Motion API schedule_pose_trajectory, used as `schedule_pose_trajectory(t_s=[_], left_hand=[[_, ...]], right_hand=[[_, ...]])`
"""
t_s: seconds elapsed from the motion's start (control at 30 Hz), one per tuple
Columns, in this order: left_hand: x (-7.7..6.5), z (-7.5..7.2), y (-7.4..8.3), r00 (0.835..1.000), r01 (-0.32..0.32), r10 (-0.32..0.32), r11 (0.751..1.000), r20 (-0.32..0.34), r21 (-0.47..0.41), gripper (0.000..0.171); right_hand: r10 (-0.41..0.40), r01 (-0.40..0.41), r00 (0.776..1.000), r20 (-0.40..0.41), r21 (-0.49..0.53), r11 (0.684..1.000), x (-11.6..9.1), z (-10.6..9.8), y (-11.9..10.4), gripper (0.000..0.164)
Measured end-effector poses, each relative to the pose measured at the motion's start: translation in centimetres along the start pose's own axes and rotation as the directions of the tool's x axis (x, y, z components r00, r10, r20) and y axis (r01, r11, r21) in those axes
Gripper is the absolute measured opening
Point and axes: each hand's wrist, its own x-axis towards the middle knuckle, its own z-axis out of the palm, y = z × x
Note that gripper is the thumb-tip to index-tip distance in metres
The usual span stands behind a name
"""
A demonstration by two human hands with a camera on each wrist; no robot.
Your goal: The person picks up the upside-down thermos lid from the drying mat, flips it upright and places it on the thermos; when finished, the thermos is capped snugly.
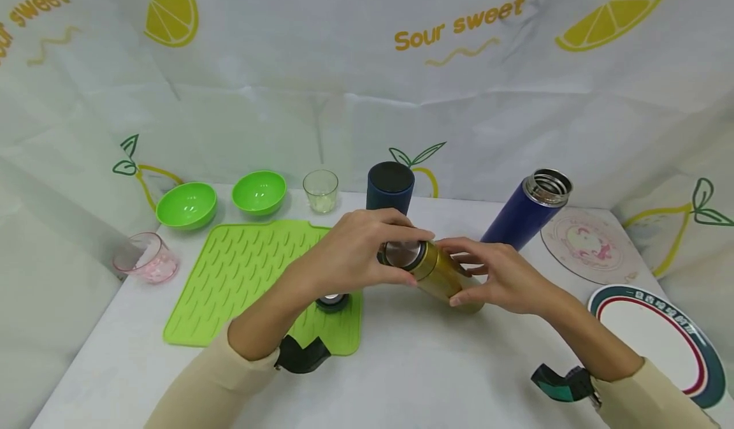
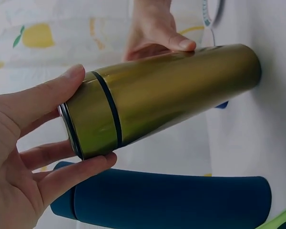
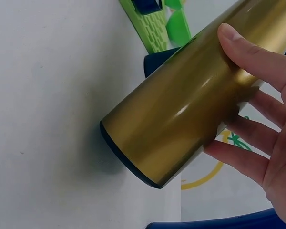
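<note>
A gold thermos flask [image 1: 444, 277] is held tilted over the white table, its capped end toward my left. My left hand [image 1: 358, 250] grips the cap end, thumb on one side and fingers on the other, as the left wrist view shows. Around the body is my right hand [image 1: 504, 276], with its thumb [image 3: 250, 52] on the near side. Whether the flask's base touches the table I cannot tell. Behind it stands a dark blue flask [image 1: 390, 190] with its lid on. To the right, a blue flask [image 1: 518, 215] has an uncovered steel mouth.
A green drying mat [image 1: 246, 276] bears a dark-rimmed lid [image 1: 332, 303], partly behind my left arm. Two green bowls [image 1: 186, 206], a clear glass [image 1: 321, 193] and a pink glass [image 1: 151, 260] stand around the mat. At right lie a pink round mat [image 1: 585, 241] and an oval plate [image 1: 648, 340].
</note>
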Motion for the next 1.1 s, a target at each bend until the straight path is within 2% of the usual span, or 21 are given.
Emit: schedule_pose_trajectory(t_s=[0.27, 0.53, 0.87, 1.0, 1.1], left_hand=[[-0.1, -0.3, -0.4, 0.998, -0.058, 0.059, 0.998, 0.029, -0.03, 0.056], [-0.2, -0.2, -0.5, 0.998, -0.062, 0.063, 0.997, 0.029, -0.047, 0.057], [-0.6, 0.2, -0.3, 1.0, -0.012, 0.013, 0.999, 0.019, -0.044, 0.06], [-1.0, 0.3, -0.4, 1.0, 0.021, -0.02, 0.996, 0.012, -0.09, 0.069], [-1.7, 0.0, -0.6, 0.998, 0.069, -0.067, 0.991, 0.018, -0.118, 0.075]], right_hand=[[0.008, -0.008, 0.999, 0.036, -0.019, 1.0, 0.0, 0.0, -0.1, 0.082], [0.018, -0.017, 0.999, 0.037, -0.018, 1.0, 0.0, 0.1, -0.2, 0.082], [0.002, -0.001, 1.0, 0.02, -0.016, 1.0, -0.1, 0.2, -0.1, 0.081], [-0.005, 0.005, 1.0, 0.012, 0.003, 1.0, -0.2, 0.1, 0.2, 0.081], [0.016, -0.016, 1.0, -0.011, 0.038, 0.999, -0.5, 0.1, 0.5, 0.081]])
